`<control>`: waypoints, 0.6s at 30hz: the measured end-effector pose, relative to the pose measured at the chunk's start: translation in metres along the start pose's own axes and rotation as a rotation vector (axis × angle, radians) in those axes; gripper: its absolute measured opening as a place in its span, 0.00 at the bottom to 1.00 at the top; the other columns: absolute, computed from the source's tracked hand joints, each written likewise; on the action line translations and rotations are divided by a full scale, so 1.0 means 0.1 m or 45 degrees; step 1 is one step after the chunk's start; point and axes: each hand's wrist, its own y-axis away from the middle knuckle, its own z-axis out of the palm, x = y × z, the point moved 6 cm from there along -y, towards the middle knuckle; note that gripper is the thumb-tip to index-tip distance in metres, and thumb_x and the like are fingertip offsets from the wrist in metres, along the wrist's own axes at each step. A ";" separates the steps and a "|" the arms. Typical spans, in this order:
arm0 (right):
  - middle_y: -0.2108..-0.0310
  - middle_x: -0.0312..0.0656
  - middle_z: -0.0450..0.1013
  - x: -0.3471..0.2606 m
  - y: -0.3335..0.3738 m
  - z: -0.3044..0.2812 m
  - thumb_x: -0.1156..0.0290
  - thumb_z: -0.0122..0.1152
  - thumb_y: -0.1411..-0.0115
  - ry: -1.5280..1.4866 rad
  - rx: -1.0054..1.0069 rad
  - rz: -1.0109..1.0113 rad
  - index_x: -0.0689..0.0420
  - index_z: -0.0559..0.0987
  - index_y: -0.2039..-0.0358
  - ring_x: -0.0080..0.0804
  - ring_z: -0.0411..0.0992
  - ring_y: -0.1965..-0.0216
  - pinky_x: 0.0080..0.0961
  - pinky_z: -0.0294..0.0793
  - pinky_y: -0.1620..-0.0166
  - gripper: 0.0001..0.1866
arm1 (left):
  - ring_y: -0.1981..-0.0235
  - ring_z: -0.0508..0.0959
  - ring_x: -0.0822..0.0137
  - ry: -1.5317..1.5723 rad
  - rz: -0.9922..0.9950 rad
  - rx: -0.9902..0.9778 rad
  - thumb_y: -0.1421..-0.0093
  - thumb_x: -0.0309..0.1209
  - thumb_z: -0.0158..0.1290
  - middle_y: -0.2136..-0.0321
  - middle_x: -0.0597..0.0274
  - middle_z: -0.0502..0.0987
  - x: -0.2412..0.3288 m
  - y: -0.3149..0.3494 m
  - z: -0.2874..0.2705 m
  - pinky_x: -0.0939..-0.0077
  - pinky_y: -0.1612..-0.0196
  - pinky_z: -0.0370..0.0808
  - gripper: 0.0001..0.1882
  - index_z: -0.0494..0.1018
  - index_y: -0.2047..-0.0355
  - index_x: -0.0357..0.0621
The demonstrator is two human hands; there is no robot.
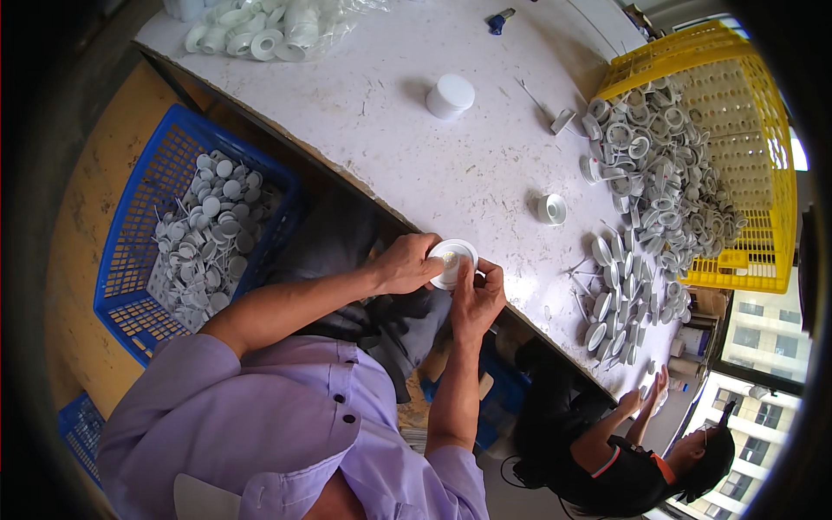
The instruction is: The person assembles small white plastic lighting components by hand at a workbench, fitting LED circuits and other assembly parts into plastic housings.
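Note:
Just off the table's near edge, a round white lamp housing (pixel 465 249) with a yellowish dotted disc inside is held between both my hands. My left hand (pixel 406 264) pinches its left rim, thumb toward the inside. On the right side, my right hand (pixel 477 299) grips the lower rim with the thumb pressing over its face. Further in on the white table (pixel 373 130) stands a white cylinder (pixel 450 96). A small hollow white cup (pixel 552 209) lies to its right, nearer to my right hand.
A tipped yellow crate (pixel 754 276) at right spills a heap of wired white round parts (pixel 659 156). More lie in rows (pixel 615 295). A blue basket (pixel 130 251) of white discs stands left. A plastic bag (pixel 299 30) lies far left. A co-worker (pixel 624 472) sits lower right.

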 end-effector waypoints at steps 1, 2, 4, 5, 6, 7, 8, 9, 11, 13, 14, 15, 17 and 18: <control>0.84 0.36 0.71 0.01 0.00 0.00 0.71 0.61 0.42 0.000 -0.001 0.000 0.63 0.74 0.69 0.13 0.65 0.81 0.12 0.63 0.78 0.08 | 0.77 0.80 0.65 0.006 -0.016 -0.009 0.44 0.30 0.47 0.73 0.47 0.77 -0.01 0.00 0.00 0.72 0.73 0.76 0.15 0.70 0.62 0.28; 0.84 0.36 0.71 0.02 -0.01 -0.01 0.71 0.61 0.42 0.050 -0.002 -0.017 0.63 0.74 0.69 0.13 0.65 0.82 0.13 0.63 0.78 0.08 | 0.77 0.80 0.65 0.007 -0.016 -0.009 0.44 0.30 0.47 0.73 0.47 0.77 -0.02 0.00 0.00 0.72 0.73 0.76 0.15 0.70 0.62 0.28; 0.85 0.36 0.71 0.00 -0.01 -0.01 0.71 0.61 0.43 0.101 -0.004 -0.035 0.63 0.74 0.69 0.13 0.64 0.82 0.13 0.63 0.78 0.08 | 0.77 0.79 0.67 0.010 -0.054 -0.030 0.44 0.30 0.47 0.74 0.49 0.77 -0.07 -0.01 0.01 0.74 0.73 0.76 0.15 0.70 0.61 0.29; 0.85 0.35 0.71 -0.01 -0.01 -0.02 0.71 0.61 0.43 0.145 0.003 -0.024 0.63 0.74 0.69 0.13 0.64 0.82 0.13 0.63 0.78 0.08 | 0.77 0.79 0.67 0.010 -0.054 -0.029 0.44 0.30 0.47 0.74 0.49 0.77 -0.07 -0.01 0.00 0.74 0.73 0.76 0.15 0.70 0.61 0.29; 0.85 0.35 0.70 -0.02 0.00 -0.02 0.71 0.61 0.43 0.190 0.011 -0.014 0.62 0.74 0.70 0.13 0.64 0.82 0.13 0.63 0.78 0.08 | 0.77 0.79 0.67 0.011 -0.057 -0.049 0.45 0.30 0.48 0.73 0.50 0.77 -0.07 -0.01 0.00 0.74 0.72 0.75 0.15 0.71 0.61 0.29; 0.85 0.35 0.70 -0.01 0.00 -0.02 0.71 0.61 0.43 0.191 0.011 -0.015 0.62 0.74 0.70 0.13 0.64 0.82 0.13 0.63 0.78 0.08 | 0.76 0.79 0.68 0.012 -0.059 -0.069 0.45 0.30 0.49 0.73 0.51 0.77 -0.07 -0.01 0.00 0.75 0.72 0.75 0.16 0.71 0.61 0.30; 0.85 0.35 0.70 -0.02 0.00 -0.03 0.71 0.61 0.43 0.193 0.025 -0.049 0.63 0.74 0.69 0.14 0.64 0.82 0.13 0.63 0.78 0.08 | 0.76 0.79 0.68 0.012 -0.058 -0.069 0.45 0.30 0.49 0.73 0.51 0.77 -0.08 0.00 0.00 0.75 0.72 0.75 0.16 0.71 0.61 0.30; 0.85 0.36 0.70 -0.03 0.01 -0.03 0.71 0.61 0.43 0.195 0.040 -0.083 0.63 0.74 0.69 0.14 0.64 0.83 0.14 0.63 0.78 0.08 | 0.76 0.79 0.68 0.045 -0.026 -0.077 0.46 0.30 0.49 0.73 0.51 0.77 -0.09 0.00 0.01 0.76 0.71 0.75 0.16 0.71 0.61 0.29; 0.84 0.36 0.71 -0.02 0.01 -0.04 0.71 0.61 0.43 0.141 0.036 -0.047 0.63 0.74 0.68 0.14 0.64 0.82 0.13 0.63 0.78 0.08 | 0.75 0.79 0.68 0.078 0.008 -0.085 0.47 0.30 0.50 0.73 0.52 0.77 -0.10 0.00 0.01 0.76 0.71 0.75 0.16 0.70 0.62 0.29; 0.84 0.36 0.71 -0.02 0.01 -0.04 0.71 0.61 0.43 0.087 0.031 -0.009 0.63 0.74 0.67 0.14 0.65 0.82 0.13 0.64 0.78 0.09 | 0.74 0.79 0.69 0.131 -0.008 -0.134 0.48 0.30 0.51 0.73 0.52 0.77 -0.12 0.00 0.03 0.77 0.70 0.75 0.16 0.70 0.62 0.29; 0.83 0.36 0.72 -0.02 0.01 -0.04 0.71 0.61 0.42 0.007 0.014 0.017 0.63 0.74 0.67 0.14 0.66 0.82 0.13 0.64 0.78 0.09 | 0.74 0.79 0.69 0.131 -0.007 -0.135 0.48 0.30 0.51 0.73 0.52 0.77 -0.13 0.00 0.03 0.77 0.70 0.75 0.16 0.70 0.62 0.29; 0.83 0.36 0.72 -0.03 0.01 -0.03 0.71 0.60 0.42 -0.073 -0.004 0.043 0.63 0.74 0.66 0.13 0.66 0.82 0.12 0.64 0.78 0.09 | 0.73 0.79 0.69 0.158 -0.010 -0.136 0.48 0.29 0.50 0.73 0.53 0.77 -0.14 -0.01 0.03 0.77 0.69 0.75 0.16 0.70 0.62 0.29; 0.82 0.36 0.72 -0.06 0.01 -0.05 0.71 0.61 0.42 -0.075 -0.035 0.064 0.63 0.74 0.65 0.13 0.66 0.82 0.12 0.64 0.78 0.09 | 0.73 0.79 0.70 0.187 -0.012 -0.137 0.48 0.29 0.50 0.73 0.53 0.77 -0.13 -0.01 0.03 0.77 0.69 0.74 0.16 0.70 0.63 0.29; 0.82 0.36 0.72 -0.06 0.02 -0.06 0.71 0.61 0.42 -0.078 -0.062 0.087 0.63 0.73 0.65 0.13 0.66 0.82 0.12 0.64 0.79 0.10 | 0.73 0.79 0.70 0.182 -0.016 -0.131 0.48 0.29 0.50 0.73 0.53 0.77 -0.11 0.00 0.03 0.77 0.69 0.74 0.15 0.70 0.63 0.29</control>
